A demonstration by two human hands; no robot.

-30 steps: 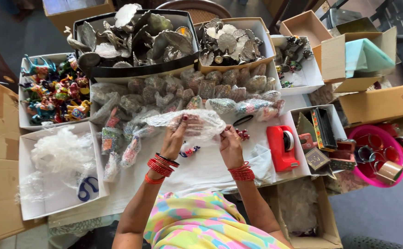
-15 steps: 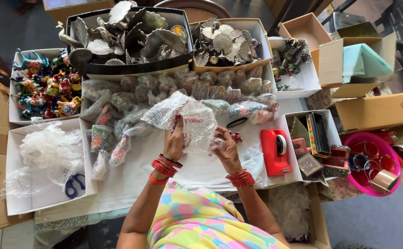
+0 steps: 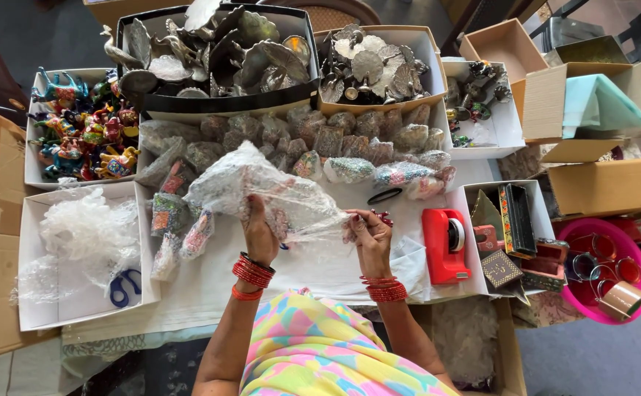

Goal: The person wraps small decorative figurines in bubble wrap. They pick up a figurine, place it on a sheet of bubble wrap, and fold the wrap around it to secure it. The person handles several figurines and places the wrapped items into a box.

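Bubble wrap [image 3: 262, 183] held between both hands

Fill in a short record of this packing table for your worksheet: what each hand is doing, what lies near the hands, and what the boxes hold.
left hand: grips a sheet of bubble wrap, lifted above the table
right hand: fingers pinch the sheet's other edge
beside right hand: red tape dispenser
left box: loose plastic wrap, blue scissors
far-left tray: painted animal figurines
back boxes: silver metal figures
middle row: wrapped bundles
right: pink basin
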